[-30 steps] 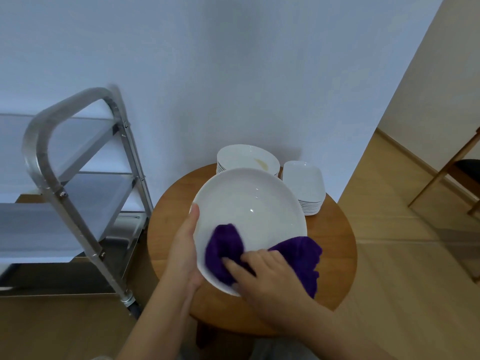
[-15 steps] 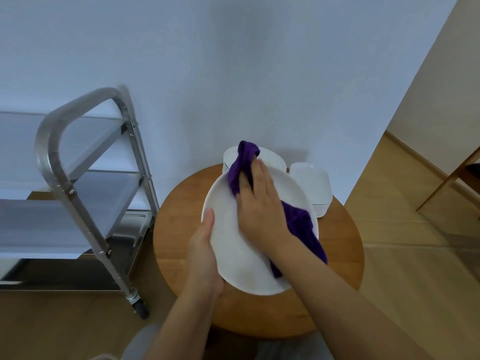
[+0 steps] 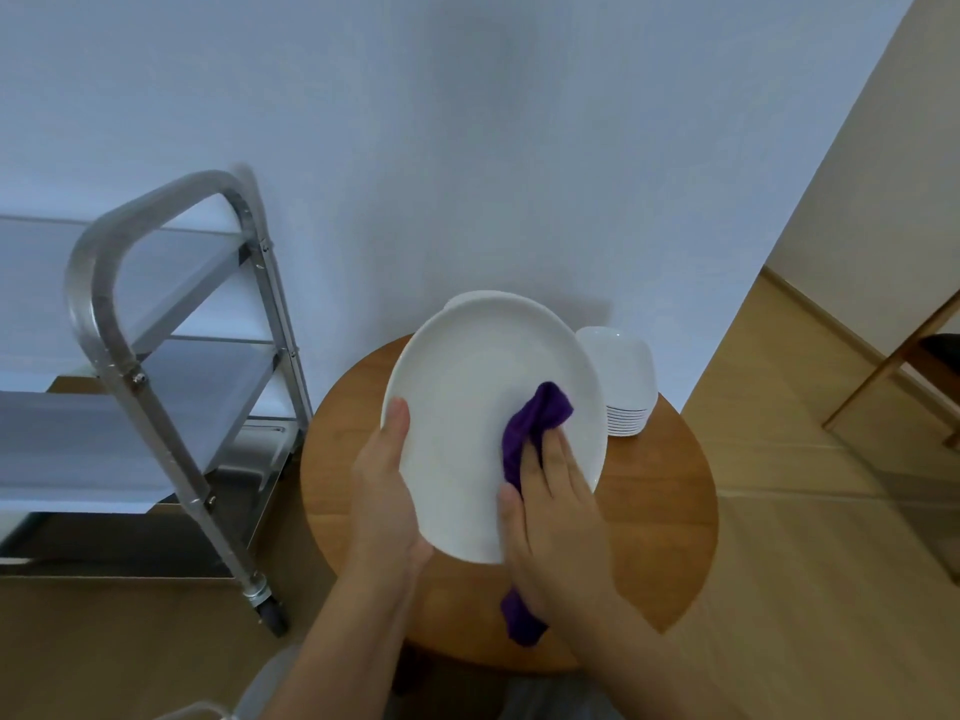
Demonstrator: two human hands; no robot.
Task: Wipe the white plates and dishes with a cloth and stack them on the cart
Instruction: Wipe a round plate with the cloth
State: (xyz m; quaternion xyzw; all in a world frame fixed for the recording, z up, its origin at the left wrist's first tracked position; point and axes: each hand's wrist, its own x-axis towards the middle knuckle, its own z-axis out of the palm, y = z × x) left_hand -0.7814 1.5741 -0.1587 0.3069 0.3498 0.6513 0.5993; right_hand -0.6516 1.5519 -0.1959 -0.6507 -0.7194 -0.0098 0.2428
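A large white oval plate is held tilted above the round wooden table. My left hand grips its left rim, thumb on the face. My right hand presses a purple cloth flat against the plate's lower right face; the cloth's tail hangs below my wrist. Behind the plate, a stack of round white plates is almost wholly hidden. A stack of white oblong dishes stands at the back right of the table.
A steel cart with grey shelves stands to the left of the table, against the pale wall. Wooden floor runs to the right, where a wooden chair leg shows at the frame's edge.
My right hand has drawn the cloth from the plate's far rim down to its lower right part. The plate has tipped up more steeply, and the view has shifted slightly.
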